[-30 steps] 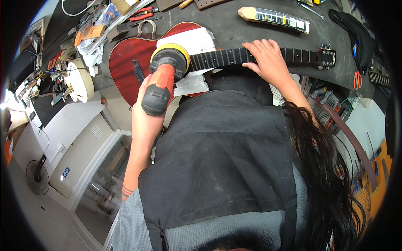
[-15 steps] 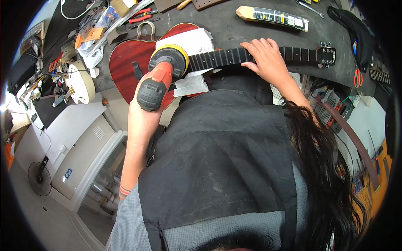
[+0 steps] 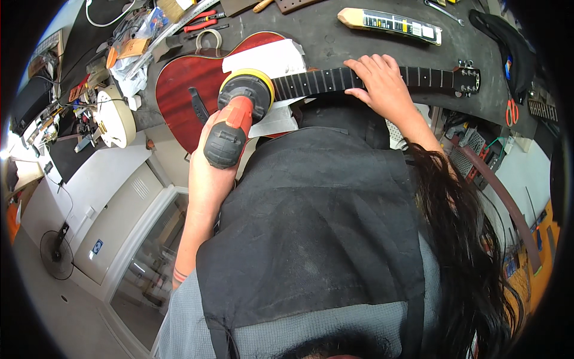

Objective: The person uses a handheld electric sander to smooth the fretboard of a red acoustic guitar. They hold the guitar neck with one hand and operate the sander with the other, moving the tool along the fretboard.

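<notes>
A red acoustic guitar [image 3: 179,90] lies across the bench, its headstock to the right. My left hand [image 3: 206,179] is closed round the grip of a red and black cordless polisher [image 3: 239,112]. The polisher's yellow-rimmed round pad covers the place where the guitar's body meets its neck. White sheets [image 3: 263,58] lie over the body on either side of the fretboard [image 3: 326,81]. My right hand [image 3: 381,84] clasps the neck about midway, thumb at the near edge and fingers over the frets. The pad's underside is hidden.
Behind the guitar body stands a roll of tape [image 3: 208,42], with red-handled pliers [image 3: 201,24] beyond it. A long printed package [image 3: 388,27] lies at the back. Scissors [image 3: 512,112] hang over the right edge. A cream guitar body [image 3: 115,119] is at the left.
My left hand has brought the polisher slightly right and nearer to me. The right hand keeps its place on the neck, and the guitar stays put.
</notes>
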The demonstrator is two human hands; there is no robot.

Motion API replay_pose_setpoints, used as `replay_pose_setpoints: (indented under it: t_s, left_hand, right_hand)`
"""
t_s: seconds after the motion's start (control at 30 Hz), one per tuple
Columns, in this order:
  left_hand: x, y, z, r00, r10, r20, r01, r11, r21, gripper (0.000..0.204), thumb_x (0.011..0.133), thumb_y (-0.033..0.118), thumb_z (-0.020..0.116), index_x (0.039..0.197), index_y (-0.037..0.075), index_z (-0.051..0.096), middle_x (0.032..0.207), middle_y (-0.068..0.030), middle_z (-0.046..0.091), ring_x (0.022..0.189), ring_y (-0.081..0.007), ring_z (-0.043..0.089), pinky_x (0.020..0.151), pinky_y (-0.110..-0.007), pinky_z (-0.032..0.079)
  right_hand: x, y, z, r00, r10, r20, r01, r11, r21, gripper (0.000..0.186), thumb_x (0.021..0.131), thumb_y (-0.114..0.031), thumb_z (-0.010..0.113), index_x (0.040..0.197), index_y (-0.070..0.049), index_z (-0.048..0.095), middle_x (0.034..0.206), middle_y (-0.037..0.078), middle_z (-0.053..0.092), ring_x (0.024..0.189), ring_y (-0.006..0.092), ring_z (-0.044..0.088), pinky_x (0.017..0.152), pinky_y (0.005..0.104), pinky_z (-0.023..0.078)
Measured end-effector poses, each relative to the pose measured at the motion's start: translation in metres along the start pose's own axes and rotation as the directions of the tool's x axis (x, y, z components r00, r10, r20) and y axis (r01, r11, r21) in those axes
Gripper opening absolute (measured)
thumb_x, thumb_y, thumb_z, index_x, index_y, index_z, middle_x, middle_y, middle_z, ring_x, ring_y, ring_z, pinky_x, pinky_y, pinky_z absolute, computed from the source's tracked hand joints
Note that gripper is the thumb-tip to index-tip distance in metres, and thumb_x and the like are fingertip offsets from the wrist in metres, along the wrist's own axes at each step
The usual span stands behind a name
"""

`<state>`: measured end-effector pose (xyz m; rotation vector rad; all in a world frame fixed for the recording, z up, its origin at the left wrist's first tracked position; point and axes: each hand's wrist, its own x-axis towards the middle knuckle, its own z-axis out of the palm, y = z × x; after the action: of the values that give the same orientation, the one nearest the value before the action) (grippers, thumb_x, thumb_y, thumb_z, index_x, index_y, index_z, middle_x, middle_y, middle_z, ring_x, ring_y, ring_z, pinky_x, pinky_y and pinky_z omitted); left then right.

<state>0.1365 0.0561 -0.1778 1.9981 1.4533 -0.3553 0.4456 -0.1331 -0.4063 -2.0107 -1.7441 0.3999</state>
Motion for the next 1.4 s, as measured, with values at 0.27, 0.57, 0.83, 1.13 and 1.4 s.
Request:
replay_pose_setpoints:
  t_s: [0.27, 0.57, 0.83, 1.13, 1.4]
  left_hand:
    - [0.0, -0.003, 0.001, 1.0, -0.005, -0.012, 0.005, 0.999, -0.05, 0.065, 0.099, 0.002, 0.077, 0.163, 0.007, 0.066, 0.138, -0.0177, 0.084, 0.125, -0.0255, 0.08, 0.113, -0.039, 0.058]
    - [-0.011, -0.025, 0.008, 0.997, 0.077, -0.011, -0.076, 0.995, 0.066, 0.08, 0.097, 0.009, 0.087, 0.171, 0.012, 0.056, 0.144, -0.0198, 0.082, 0.131, -0.0375, 0.081, 0.112, -0.045, 0.062]
    - [-0.02, -0.029, 0.012, 1.0, 0.0, -0.004, 0.001, 0.989, 0.146, 0.098, 0.091, 0.012, 0.094, 0.177, 0.02, 0.047, 0.143, -0.0176, 0.082, 0.124, -0.0424, 0.082, 0.107, -0.049, 0.065]
    - [-0.023, -0.051, 0.017, 0.995, 0.093, 0.041, -0.097, 0.991, 0.097, 0.103, 0.091, 0.016, 0.096, 0.179, 0.026, 0.044, 0.14, -0.0166, 0.084, 0.122, -0.0419, 0.083, 0.103, -0.048, 0.066]
    - [-0.024, -0.031, 0.014, 0.998, -0.038, 0.055, 0.032, 0.993, 0.11, 0.103, 0.091, 0.017, 0.097, 0.178, 0.027, 0.045, 0.137, -0.0176, 0.084, 0.123, -0.0413, 0.083, 0.104, -0.049, 0.066]
  right_hand:
    - [-0.002, 0.002, 0.003, 1.0, 0.007, 0.001, -0.007, 1.0, -0.001, 0.069, 0.095, -0.043, 0.089, 0.152, -0.013, 0.066, 0.128, 0.007, 0.069, 0.122, 0.0308, 0.066, 0.123, 0.0512, 0.044]
    - [-0.002, 0.002, 0.003, 1.0, 0.008, 0.0, -0.008, 1.0, 0.0, 0.069, 0.095, -0.044, 0.089, 0.153, -0.013, 0.066, 0.13, 0.007, 0.07, 0.124, 0.0308, 0.066, 0.124, 0.0513, 0.043]
    - [-0.003, 0.001, 0.003, 1.0, 0.007, -0.004, -0.007, 1.0, 0.0, 0.069, 0.096, -0.044, 0.088, 0.153, -0.013, 0.065, 0.13, 0.007, 0.069, 0.125, 0.0308, 0.066, 0.124, 0.0513, 0.043]
    - [-0.002, 0.001, 0.004, 1.0, 0.006, -0.01, -0.006, 1.0, 0.007, 0.068, 0.096, -0.043, 0.088, 0.153, -0.013, 0.065, 0.128, 0.007, 0.069, 0.123, 0.0308, 0.065, 0.124, 0.0511, 0.043]
    - [-0.001, 0.0, 0.003, 1.0, 0.008, -0.006, -0.008, 1.0, 0.004, 0.068, 0.096, -0.043, 0.089, 0.153, -0.013, 0.066, 0.128, 0.007, 0.069, 0.123, 0.0309, 0.065, 0.123, 0.0508, 0.044]
